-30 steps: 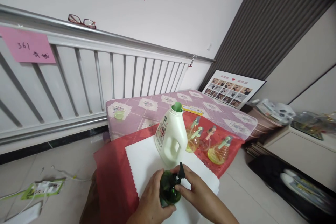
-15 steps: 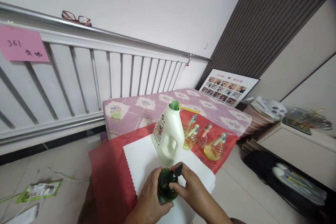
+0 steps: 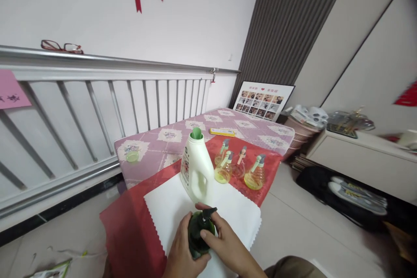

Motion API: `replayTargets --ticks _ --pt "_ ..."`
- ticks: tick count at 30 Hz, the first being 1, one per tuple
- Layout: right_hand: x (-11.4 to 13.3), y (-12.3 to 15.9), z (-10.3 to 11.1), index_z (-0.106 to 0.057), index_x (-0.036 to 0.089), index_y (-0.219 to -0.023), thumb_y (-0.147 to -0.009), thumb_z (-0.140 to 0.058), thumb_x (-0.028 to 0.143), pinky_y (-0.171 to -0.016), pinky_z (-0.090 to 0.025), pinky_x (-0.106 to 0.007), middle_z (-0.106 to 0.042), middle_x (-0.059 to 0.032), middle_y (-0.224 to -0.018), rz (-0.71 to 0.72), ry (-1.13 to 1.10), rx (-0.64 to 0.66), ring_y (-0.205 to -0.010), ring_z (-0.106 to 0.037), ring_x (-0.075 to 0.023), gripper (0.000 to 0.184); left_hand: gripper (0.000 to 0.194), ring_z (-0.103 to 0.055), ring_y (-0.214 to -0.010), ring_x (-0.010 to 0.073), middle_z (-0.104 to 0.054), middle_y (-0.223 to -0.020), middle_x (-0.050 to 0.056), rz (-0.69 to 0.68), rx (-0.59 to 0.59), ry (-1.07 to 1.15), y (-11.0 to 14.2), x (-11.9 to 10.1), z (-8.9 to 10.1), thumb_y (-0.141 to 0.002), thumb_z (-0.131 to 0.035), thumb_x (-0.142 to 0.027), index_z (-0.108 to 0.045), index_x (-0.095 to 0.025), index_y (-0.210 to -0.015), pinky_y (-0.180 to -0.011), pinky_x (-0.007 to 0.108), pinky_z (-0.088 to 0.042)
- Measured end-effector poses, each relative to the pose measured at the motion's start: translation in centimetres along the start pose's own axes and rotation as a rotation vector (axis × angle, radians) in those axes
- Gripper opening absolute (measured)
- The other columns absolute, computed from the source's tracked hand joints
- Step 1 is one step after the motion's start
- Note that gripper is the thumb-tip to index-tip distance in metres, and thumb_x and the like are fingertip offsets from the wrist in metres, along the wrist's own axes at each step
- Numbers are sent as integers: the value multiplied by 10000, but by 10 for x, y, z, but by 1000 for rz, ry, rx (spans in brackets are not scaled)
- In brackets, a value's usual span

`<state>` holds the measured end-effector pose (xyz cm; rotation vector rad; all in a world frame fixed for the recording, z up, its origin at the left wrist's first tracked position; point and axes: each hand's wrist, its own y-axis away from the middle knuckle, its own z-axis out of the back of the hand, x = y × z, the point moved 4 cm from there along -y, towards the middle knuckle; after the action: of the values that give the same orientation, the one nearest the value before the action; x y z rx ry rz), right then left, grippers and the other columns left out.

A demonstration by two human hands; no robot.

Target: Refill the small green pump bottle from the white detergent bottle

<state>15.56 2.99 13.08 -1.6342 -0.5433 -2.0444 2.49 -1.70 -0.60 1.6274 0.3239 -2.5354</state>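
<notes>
Glasses [image 3: 61, 47] rest on the pipe [image 3: 130, 61] above a white radiator [image 3: 138, 100], while a photo board [image 3: 260, 100] stands before ribbed dark panelling [image 3: 286, 21].

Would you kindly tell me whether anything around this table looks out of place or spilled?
No spill shows. The red-framed eyeglasses look out of place, perched on the narrow pipe above the radiator, where they might slip. The white detergent jug stands uncapped, while a pale green cap-like piece lies apart on the floral tablecloth.

We're up at the head, close in, looking forward and down across the table [image 3: 151, 151] to its far edge.
</notes>
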Motion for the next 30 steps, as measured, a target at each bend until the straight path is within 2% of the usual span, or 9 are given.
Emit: replayTargets --ticks 4,7,10,13,15,18,22,27,30 --pt "3 -2 -3 -677 192 -1117 -764 -645 271 -1060 -457 -443 -715 -96 -1194 52 18 -76 -1156 -640 -282 363 1009 -481 -1423 333 -443 -1566 205 -13 -45 -33 1 6 -1 -595 -731 -154 -263 -172 -1489 -1184 498 -426" --pt "-9 -7 -12 -602 213 -909 -641 -650 199 -883 -523 -382 -700 -29 -934 -2 16 -255 -911 -663 -241 273 935 -512 -1398 326 -469 -1547 199 -33 -107 -58 3 3 -2 -641 -687 -182 -281 -152 -1483 -1165 483 -448" --pt "-17 -7 -17 -509 241 -899 -581 -659 160 -888 -514 -374 -674 -13 -951 -11 2 -350 -919 -650 -231 361 883 -536 -1377 317 -496 -1520 203 -55 -123 -64 5 -3 -2 -695 -650 -218 -260 -144 -1483 -1139 471 -473" --pt "-14 -3 -13 -495 228 -1189 -611 -694 186 -1068 -431 -441 -646 -103 -1249 -2 -67 -246 -1188 -605 -281 614 885 -546 -1367 316 -488 -1521 215 -56 -148 -65 5 -7 -1 -712 -661 -254 -233 -154 -1480 -1119 470 -489" --pt "-7 1 -8 -492 219 -1310 -713 -674 266 -1143 -351 -472 -592 -137 -1377 4 -77 -128 -1301 -541 -293 626 935 -536 -1375 320 -481 -1527 213 -44 -149 -64 5 -8 -1 -671 -690 -236 -227 -166 -1480 -1123 473 -486" --pt "0 3 -4 -623 205 -1123 -802 -602 352 -1044 -433 -456 -681 -104 -1171 48 -54 -76 -1142 -613 -291 354 992 -519 -1389 325 -490 -1523 204 -26 -133 -59 5 -8 -1 -596 -707 -164 -247 -170 -1475 -1144 474 -465" --pt "-6 -1 -8 -509 241 -860 -652 -670 257 -819 -499 -350 -631 1 -878 10 -81 -260 -856 -607 -216 263 957 -561 -1350 330 -520 -1498 205 -21 -123 -40 4 -7 0 -625 -719 -202 -273 -172 -1471 -1126 472 -480" --pt "2 2 -8 -518 235 -1125 -636 -666 188 -949 -476 -347 -646 -33 -1143 27 -136 -116 -1041 -629 -216 513 966 -590 -1321 336 -537 -1487 199 -15 -127 -37 5 -3 0 -679 -709 -329 -217 -183 -1498 -1066 466 -535" --pt "3 4 -6 -615 215 -1082 -709 -596 183 -995 -454 -369 -677 -30 -1087 -4 -50 -82 -1082 -626 -230 375 885 -581 -1335 326 -550 -1494 152 -3 -134 -70 8 0 -3 -684 -677 -266 -289 -215 -1478 -1074 446 -535"
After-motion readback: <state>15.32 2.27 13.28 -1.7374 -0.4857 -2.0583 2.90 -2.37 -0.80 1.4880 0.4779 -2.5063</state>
